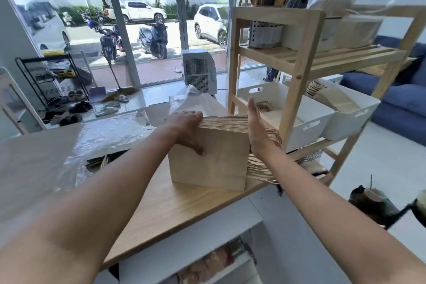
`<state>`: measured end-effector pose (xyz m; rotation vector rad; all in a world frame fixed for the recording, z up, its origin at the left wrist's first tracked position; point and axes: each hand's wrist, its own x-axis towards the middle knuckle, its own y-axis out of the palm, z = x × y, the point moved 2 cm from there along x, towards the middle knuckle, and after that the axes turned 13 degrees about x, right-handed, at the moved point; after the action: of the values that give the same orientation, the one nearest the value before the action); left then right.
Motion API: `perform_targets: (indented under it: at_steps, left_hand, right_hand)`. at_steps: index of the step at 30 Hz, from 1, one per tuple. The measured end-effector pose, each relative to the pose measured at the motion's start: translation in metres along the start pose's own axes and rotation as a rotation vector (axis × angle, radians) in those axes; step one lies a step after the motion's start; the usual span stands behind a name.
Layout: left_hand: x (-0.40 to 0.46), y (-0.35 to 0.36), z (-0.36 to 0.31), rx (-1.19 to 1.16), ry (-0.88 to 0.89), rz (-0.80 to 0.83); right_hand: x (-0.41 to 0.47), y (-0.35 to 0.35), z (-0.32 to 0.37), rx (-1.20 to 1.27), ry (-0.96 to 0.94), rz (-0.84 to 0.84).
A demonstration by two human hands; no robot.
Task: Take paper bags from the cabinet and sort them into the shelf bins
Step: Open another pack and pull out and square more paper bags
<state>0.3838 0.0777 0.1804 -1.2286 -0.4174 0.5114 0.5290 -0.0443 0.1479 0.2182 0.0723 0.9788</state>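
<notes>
The left hand grips the left side of a stack of paper bags; the right hand is open and flat against its right side. The stack stands on a wooden tabletop, beside a wooden shelf with white bins. Clear plastic wrap lies on the left. Behind are big windows and a blue sofa.

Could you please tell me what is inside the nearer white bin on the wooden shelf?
The nearer white bin holds coiled twine-like handles and a flat pale paper item. Its walls and the shelf post cover the rest.
</notes>
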Motion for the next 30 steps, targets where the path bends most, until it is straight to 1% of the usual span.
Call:
perform_targets:
  at_steps: [2, 4, 5, 7, 10, 11, 12, 14, 15, 21, 27, 30]
  left_hand:
    - [-0.002, 0.000, 0.000, -0.004, 0.003, -0.006]
    - [-0.004, 0.001, 0.000, 0.007, -0.006, -0.028]
    - [-0.005, 0.002, 0.001, 0.018, -0.011, -0.040]
    - [-0.004, 0.003, 0.001, 0.034, -0.018, -0.055]
    - [-0.004, 0.004, 0.000, 0.048, -0.037, -0.063]
    - [-0.004, 0.004, 0.000, 0.048, -0.041, -0.066]
    - [-0.004, 0.004, 0.000, 0.046, -0.041, -0.070]
    - [-0.004, 0.004, 0.000, 0.045, -0.037, -0.082]
    - [-0.004, 0.004, 0.000, 0.046, -0.036, -0.089]
    - [-0.007, 0.005, -0.001, 0.053, -0.019, -0.097]
    - [-0.008, 0.004, 0.000, 0.014, -0.022, -0.077]
    - [-0.008, 0.006, 0.001, 0.014, 0.011, -0.062]
  right_hand:
    - [0.005, 0.000, 0.000, 0.044, 0.030, -0.011]
    - [0.010, -0.010, 0.005, -0.031, 0.037, -0.013]
    - [0.013, -0.018, 0.012, -0.110, 0.032, 0.016]
    - [0.019, -0.029, 0.031, -0.295, 0.088, 0.169]
    - [0.025, -0.035, 0.056, -0.574, 0.296, 0.499]
    - [0.026, -0.033, 0.061, -0.654, 0.357, 0.566]
    - [0.027, -0.030, 0.066, -0.724, 0.399, 0.596]
    - [0.031, -0.023, 0.070, -0.827, 0.433, 0.598]
    - [0.033, -0.023, 0.070, -0.841, 0.439, 0.582]
    - [0.034, -0.030, 0.065, -0.717, 0.481, 0.527]
    - [0.042, -0.026, 0.064, -0.739, 0.498, 0.508]
    - [0.035, -0.029, 0.049, -0.715, 0.576, 0.522]
